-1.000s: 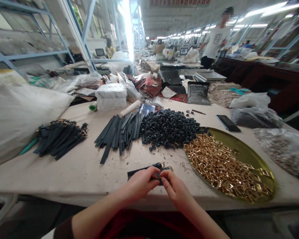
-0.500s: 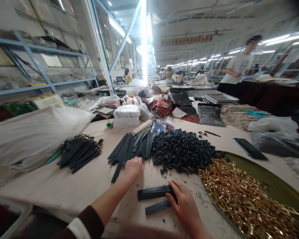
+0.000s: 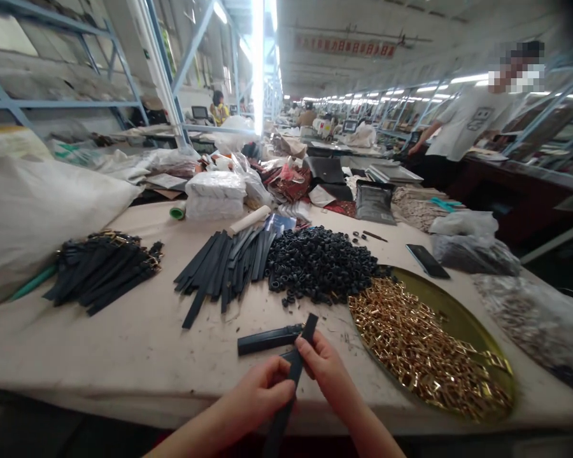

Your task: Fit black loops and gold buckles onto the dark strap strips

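Observation:
A long black strap slants between my two hands, its upper end sticking out past the fingers and its lower end hanging toward the table's front edge. My left hand is closed on its middle part. Thumb and fingers of my right hand pinch it near the upper end. Just behind lies a thicker black piece, flat on the table and partly covered by the held strap. A fanned pile of black straps lies farther back, beside a heap of small black loops.
A round golden tray heaped with gold buckles stands at right. Black straps with gold buckles lie at left by a white sack. A phone and plastic bags sit farther right. A person stands behind.
My left hand has come back from the strap pile toward me. Both hands now hold one strap, and my right hand has left the thicker piece. The view has shifted; the standing person has moved.

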Demonstrator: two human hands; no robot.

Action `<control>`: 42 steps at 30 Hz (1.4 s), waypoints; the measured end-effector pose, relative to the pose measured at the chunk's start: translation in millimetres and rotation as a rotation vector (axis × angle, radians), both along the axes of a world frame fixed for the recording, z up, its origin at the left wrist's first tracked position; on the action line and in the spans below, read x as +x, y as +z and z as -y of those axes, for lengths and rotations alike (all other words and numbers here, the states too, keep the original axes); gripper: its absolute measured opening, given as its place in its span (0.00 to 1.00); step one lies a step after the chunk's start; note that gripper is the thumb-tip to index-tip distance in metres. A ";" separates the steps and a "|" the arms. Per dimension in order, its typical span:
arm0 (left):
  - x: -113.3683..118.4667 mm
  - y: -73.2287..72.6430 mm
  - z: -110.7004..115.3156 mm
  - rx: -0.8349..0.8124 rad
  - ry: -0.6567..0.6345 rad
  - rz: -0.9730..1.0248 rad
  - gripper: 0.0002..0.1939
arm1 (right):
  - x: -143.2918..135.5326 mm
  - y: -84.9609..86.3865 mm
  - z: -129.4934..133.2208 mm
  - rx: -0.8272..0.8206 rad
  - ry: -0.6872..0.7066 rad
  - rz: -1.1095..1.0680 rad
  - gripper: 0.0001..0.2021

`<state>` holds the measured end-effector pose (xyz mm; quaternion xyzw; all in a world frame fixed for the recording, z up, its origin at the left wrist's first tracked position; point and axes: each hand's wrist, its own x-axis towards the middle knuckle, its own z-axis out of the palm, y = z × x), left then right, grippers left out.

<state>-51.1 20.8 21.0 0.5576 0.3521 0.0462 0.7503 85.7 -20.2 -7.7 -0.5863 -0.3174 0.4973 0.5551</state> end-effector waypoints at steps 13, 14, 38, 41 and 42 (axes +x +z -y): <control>22.1 0.7 -19.6 -0.298 0.234 0.079 0.09 | 92.1 -30.7 -52.9 -0.060 -0.051 1.271 0.06; 22.2 0.5 -20.0 -0.302 0.236 0.081 0.09 | 90.6 -33.1 -54.2 -0.059 -0.044 1.283 0.06; 30.4 1.3 -11.4 0.504 -0.009 -0.097 0.08 | 46.1 -6.6 25.6 -0.040 -0.277 -0.493 0.15; 30.8 2.9 -8.4 0.453 -0.060 -0.106 0.07 | 43.9 -3.9 27.7 0.003 -0.282 -0.548 0.14; 31.3 4.4 -7.6 0.429 -0.072 -0.100 0.07 | 43.4 -4.0 28.6 0.010 -0.278 -0.553 0.14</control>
